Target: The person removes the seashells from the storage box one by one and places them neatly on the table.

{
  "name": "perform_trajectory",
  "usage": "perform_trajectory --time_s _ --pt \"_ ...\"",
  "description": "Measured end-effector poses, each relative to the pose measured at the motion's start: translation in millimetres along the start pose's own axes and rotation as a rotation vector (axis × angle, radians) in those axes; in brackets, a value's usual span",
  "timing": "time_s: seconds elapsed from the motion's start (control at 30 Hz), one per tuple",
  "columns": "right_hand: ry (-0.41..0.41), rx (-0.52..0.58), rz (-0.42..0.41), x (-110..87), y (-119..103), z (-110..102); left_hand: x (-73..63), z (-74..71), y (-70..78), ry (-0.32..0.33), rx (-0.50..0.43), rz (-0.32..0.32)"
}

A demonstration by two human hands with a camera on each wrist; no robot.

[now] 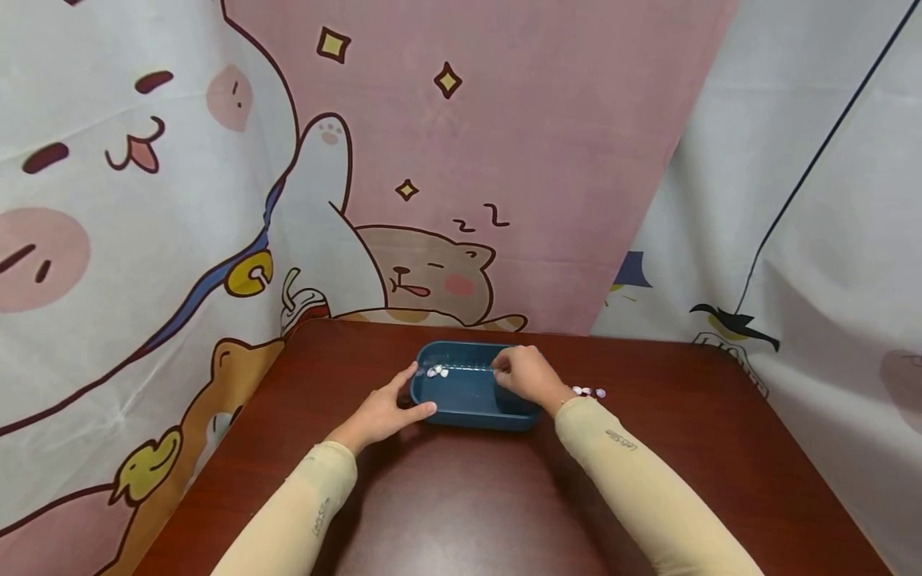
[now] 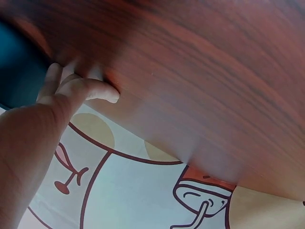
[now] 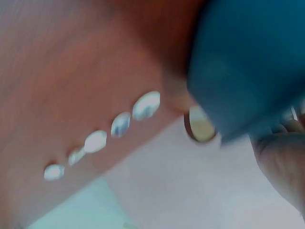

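over the blue tub [image 1: 471,419] hovers the right grip [image 1: 529,376].

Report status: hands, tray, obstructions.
Left hand spread at left end of blue tray. Right hand over right end, grip contents hidden. Small pale pieces inside, more on table; no visible obstruction.

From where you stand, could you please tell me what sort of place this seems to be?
It looks like an indoor tabletop workspace, perhaps a makeshift one: a reddish-brown table is backed by cartoon-printed cloth, with a blue tray standing near its far edge.
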State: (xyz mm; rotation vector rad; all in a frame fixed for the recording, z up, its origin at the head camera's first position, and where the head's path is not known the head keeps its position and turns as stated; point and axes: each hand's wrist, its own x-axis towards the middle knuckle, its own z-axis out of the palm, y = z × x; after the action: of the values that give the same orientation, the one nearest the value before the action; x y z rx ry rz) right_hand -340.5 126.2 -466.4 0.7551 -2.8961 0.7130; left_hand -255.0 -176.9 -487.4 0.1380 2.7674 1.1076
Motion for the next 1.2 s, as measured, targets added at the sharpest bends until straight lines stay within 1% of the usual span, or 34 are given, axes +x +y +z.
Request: perform_trajectory --time_s 0.07,0.1,0.2,0.3,0.4,0.47,0.53,0.63,0.8,0.93,1.1,1.2 --pt "0.040 0.028 0.012 -5.0 15 -18 0.4 0.5 0.6 0.000 0.004 0.001" --pt "0.061 0.037 0.030 -8.6 24 -27 0.6 0.7 0.9 0.000 0.005 0.002" --pt "0.133 0.034 0.110 -24.2 62 -53 0.7 1.1 1.5 0.001 0.005 0.003" --pt "0.171 0.032 0.216 -47.6 105 -70 0.2 1.8 0.5 -0.002 0.008 -0.002" --pt "0.142 0.030 0.297 -73.7 140 -79 -0.6 2.1 -0.8 -0.007 0.008 -0.010" --pt "0.109 0.034 0.333 -89.1 158 -81 -0.6 2.0 -1.4 -0.007 0.006 -0.014" --pt "0.079 0.031 0.344 -101.2 170 -81 -0.7 1.7 -1.3 -0.004 0.002 -0.015" --pt "0.052 0.027 0.341 -112.1 182 -78 -0.8 2.0 -0.8 -0.006 -0.003 -0.016" --pt "0.018 0.006 0.302 -116.6 189 -67 -2.4 2.1 0.8 -0.011 -0.008 -0.015" --pt "0.013 -0.020 0.277 -116.1 188 -62 -1.6 1.4 0.3 -0.012 -0.012 -0.013" --pt "-0.013 -0.064 0.271 -115.4 183 -62 -1.4 1.1 0.2 -0.016 -0.021 -0.013" --pt "-0.006 -0.081 0.275 -116.1 182 -60 -1.7 1.1 0.8 -0.016 -0.019 -0.012"
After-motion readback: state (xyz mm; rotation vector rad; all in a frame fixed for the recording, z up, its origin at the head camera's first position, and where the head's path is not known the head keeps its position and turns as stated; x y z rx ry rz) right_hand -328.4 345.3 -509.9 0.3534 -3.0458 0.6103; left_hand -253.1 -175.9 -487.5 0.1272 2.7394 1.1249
